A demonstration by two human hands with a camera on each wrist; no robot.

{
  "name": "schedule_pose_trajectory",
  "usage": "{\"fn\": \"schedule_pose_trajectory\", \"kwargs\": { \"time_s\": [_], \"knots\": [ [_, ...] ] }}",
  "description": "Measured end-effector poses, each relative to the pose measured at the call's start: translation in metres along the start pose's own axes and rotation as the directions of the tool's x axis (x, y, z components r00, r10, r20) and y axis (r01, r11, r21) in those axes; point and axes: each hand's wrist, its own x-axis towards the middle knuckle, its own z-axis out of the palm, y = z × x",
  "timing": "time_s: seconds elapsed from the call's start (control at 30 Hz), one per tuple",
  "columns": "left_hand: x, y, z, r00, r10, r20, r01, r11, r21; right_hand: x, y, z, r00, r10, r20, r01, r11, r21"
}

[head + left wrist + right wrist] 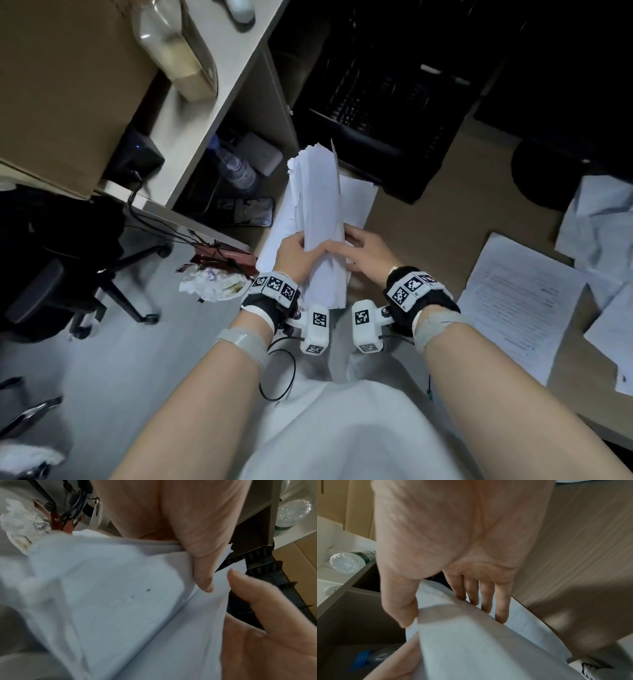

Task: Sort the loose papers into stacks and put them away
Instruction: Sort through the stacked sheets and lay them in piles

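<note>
Head view: both hands (fingers curled) grip paper stack (318,219).

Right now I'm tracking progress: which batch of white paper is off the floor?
The curled white paper bundle, gripped by left hand and right hand; other sheets lie flat.

Tight corridor ahead, open floor to the left

The black tray (376,113) stands straight ahead, the bench (219,102) edge and its shelf with a bottle (236,168) close off the left, and printed sheets (520,308) cover the wood surface on the right. Grey floor (120,359) between the chair (61,260) and crumpled tissue (209,284) lies bare.
</note>
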Motion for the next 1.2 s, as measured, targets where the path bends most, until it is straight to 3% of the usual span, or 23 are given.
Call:
{"fn": "schedule_pose_trajectory", "kwargs": {
  "time_s": [0.1,0.23,0.37,0.5,0.6,0.7,0.8,0.87,1.0,1.2],
  "knots": [
    [0.007,-0.006,-0.008,0.999,-0.042,0.002,0.042,0.999,0.017,0.006,0.001,0.005,0.991,0.071,-0.115,-0.072,0.997,-0.010],
    [0.020,-0.015,-0.025,0.993,-0.093,-0.072,0.097,0.994,0.053,0.020,0.012,0.005,0.937,0.153,-0.313,-0.168,0.986,-0.022],
    [0.028,-0.018,-0.039,0.990,-0.107,-0.090,0.106,0.994,-0.014,0.032,0.023,0.008,0.899,0.246,-0.362,-0.243,0.968,0.054],
    [0.037,-0.027,-0.049,0.984,-0.143,-0.108,0.135,0.988,-0.081,0.035,0.016,0.020,0.917,0.266,-0.299,-0.218,0.958,0.186],
    [0.042,-0.032,-0.054,0.983,-0.158,-0.098,0.145,0.981,-0.129,0.038,0.005,0.029,0.952,0.179,-0.249,-0.149,0.980,0.133],
    [0.042,-0.022,-0.056,0.991,-0.134,-0.003,0.132,0.980,-0.149,0.047,-0.001,0.038,0.967,0.161,-0.199,-0.153,0.987,0.058],
    [0.044,-0.009,-0.056,0.992,-0.081,0.100,0.091,0.991,-0.101,0.053,-0.005,0.040,0.983,0.112,-0.148,-0.110,0.994,0.016],
    [0.048,-0.011,-0.056,0.997,-0.070,0.034,0.070,0.998,0.008,0.058,-0.002,0.037,0.978,0.101,-0.180,-0.106,0.994,-0.018],
    [0.052,-0.018,-0.065,0.977,-0.083,-0.196,0.100,0.992,0.079,0.074,0.017,0.019,0.902,0.125,-0.414,-0.205,0.966,-0.156],
    [0.052,-0.027,-0.081,0.953,-0.118,-0.279,0.137,0.989,0.051,0.084,0.052,0.019,0.792,0.285,-0.540,-0.459,0.862,-0.217]
  ]
}}
